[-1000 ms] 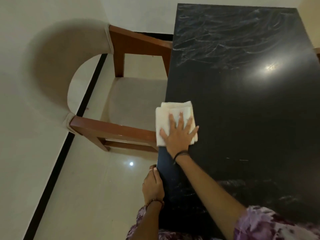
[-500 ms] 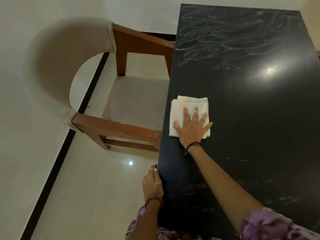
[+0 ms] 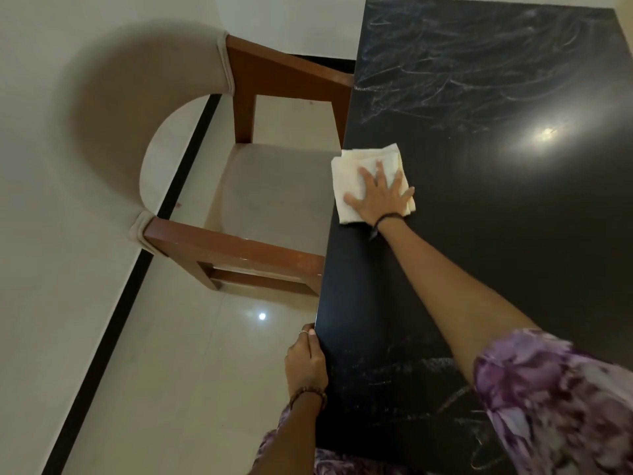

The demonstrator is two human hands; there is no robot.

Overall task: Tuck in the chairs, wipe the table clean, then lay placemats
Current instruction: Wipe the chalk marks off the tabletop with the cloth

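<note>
A black glossy table (image 3: pixel 513 234) fills the right side, with pale smear streaks at its far end and near corner. A folded white cloth (image 3: pixel 371 154) lies at the table's left edge, one corner slightly over the edge. My right hand (image 3: pixel 380 197) presses flat on the cloth with its fingers spread. My left hand (image 3: pixel 305 361) grips the near left edge of the table, fingers curled under it. A chair (image 3: pixel 274 197) with wooden arms, a beige seat and a curved beige back stands at the table's left side, its seat front under the tabletop.
The chair's back is close to the pale wall on the left. A dark skirting line (image 3: pixel 137 279) runs along the glossy tiled floor (image 3: pixel 191 371) between wall and table. A ceiling light glares off the tabletop at the right.
My right hand has slid the cloth farther away along the table and back toward the left edge. My left hand stays on the table edge.
</note>
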